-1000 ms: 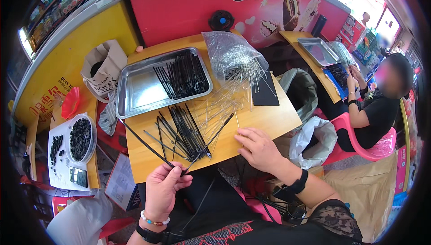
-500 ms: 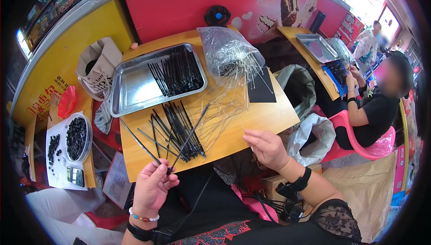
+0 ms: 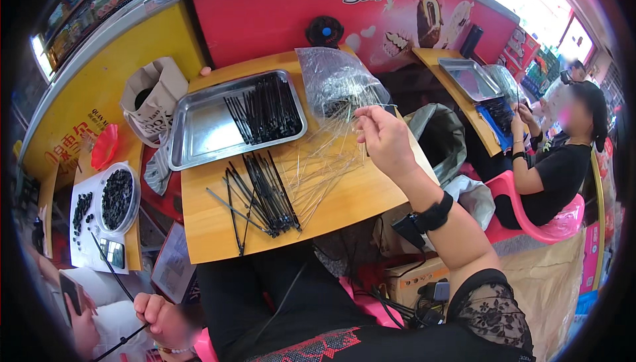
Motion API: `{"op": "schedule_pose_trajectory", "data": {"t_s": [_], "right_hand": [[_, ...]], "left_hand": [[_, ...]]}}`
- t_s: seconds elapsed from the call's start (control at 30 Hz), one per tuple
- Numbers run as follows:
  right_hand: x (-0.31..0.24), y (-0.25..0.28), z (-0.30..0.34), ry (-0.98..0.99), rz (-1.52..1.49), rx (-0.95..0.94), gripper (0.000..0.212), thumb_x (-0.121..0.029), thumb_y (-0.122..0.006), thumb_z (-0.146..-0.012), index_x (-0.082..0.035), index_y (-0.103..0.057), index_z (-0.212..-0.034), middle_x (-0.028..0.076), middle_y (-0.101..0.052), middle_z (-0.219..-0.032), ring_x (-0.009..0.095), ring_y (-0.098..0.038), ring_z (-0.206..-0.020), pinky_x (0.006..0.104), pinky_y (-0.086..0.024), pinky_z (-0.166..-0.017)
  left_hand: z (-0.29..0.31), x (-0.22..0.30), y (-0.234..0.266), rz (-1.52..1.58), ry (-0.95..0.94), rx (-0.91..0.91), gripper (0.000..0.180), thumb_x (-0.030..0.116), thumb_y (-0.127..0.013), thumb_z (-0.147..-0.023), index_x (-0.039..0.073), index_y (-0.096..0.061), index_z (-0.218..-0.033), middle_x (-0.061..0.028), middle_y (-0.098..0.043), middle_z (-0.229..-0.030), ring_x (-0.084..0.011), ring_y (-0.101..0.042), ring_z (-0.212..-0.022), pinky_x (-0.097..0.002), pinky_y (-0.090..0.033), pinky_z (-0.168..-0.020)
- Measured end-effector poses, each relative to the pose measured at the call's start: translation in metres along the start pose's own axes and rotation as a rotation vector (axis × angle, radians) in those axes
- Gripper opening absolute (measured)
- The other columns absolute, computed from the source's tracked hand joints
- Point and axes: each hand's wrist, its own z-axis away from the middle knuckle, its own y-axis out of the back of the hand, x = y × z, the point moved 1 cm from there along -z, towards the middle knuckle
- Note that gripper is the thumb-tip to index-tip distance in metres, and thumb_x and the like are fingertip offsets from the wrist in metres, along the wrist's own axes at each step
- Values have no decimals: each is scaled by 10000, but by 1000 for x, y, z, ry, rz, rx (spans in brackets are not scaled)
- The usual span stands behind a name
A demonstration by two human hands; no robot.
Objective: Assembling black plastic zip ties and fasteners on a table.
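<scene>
My left hand [image 3: 161,317] is low at the left, off the table, closed round thin black sticks [image 3: 114,270] that stick out toward the left. My right hand [image 3: 387,140] reaches over the far right part of the table, fingers pinched together at a heap of thin metal wires [image 3: 349,100]. Whether a wire is between those fingertips is too small to tell. The wires spill from a clear plastic bag [image 3: 321,63] onto the wood. Left of them lies a loose pile of black sticks [image 3: 262,193]. More black sticks [image 3: 268,110] fill the right side of a metal tray [image 3: 205,120].
At the left, a round tub of small black pieces [image 3: 118,199] sits beside a phone [image 3: 114,254]. A canvas bag [image 3: 154,93] stands left of the tray. Open sacks [image 3: 438,138] are right of the table [image 3: 371,193]. A co-worker [image 3: 553,156] sits further right; another person's hand [image 3: 83,329] is lower left.
My left hand has dropped down and left with the black sticks. My right hand has moved forward to the wire heap. Another person's hand and phone have come into view at lower left.
</scene>
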Motion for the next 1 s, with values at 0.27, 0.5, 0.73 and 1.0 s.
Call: {"op": "schedule_pose_trajectory", "data": {"t_s": [0.27,0.5,0.73,1.0], "right_hand": [[-1,6,-15,-62,133,-41,151,-104,-522,-881,3,-624,-914,176,-638,-742,302,-649,-705,359,-496,-651],[3,15,-9,36,227,-122,161,-65,-499,-905,20,-612,-985,78,-633,-745,101,-617,-590,243,-487,-564],[-18,28,40,346,256,-222,176,0,-515,-860,9,-609,-1009,123,-630,-814,189,-638,-682,287,-496,-613],[-1,45,112,592,419,-376,222,9,-597,-707,-24,-626,-925,128,-629,-983,282,-635,-840,337,-532,-715]], "left_hand": [[-9,-20,-3,137,73,-71,77,129,-530,-927,69,-535,-974,-94,-570,-880,-185,-624,-736,-325,-528,-634],[-52,-102,0,-506,765,373,95,41,-582,-892,-20,-573,-964,-147,-629,-930,-192,-660,-768,-323,-560,-712],[-106,-186,4,-668,1026,220,212,69,-588,-902,-21,-559,-1092,-119,-640,-960,-141,-658,-783,-264,-557,-739],[-141,-219,30,-654,1021,233,685,59,-584,-902,102,-196,-1465,-103,-651,-928,-142,-651,-776,-274,-555,-733]]}}
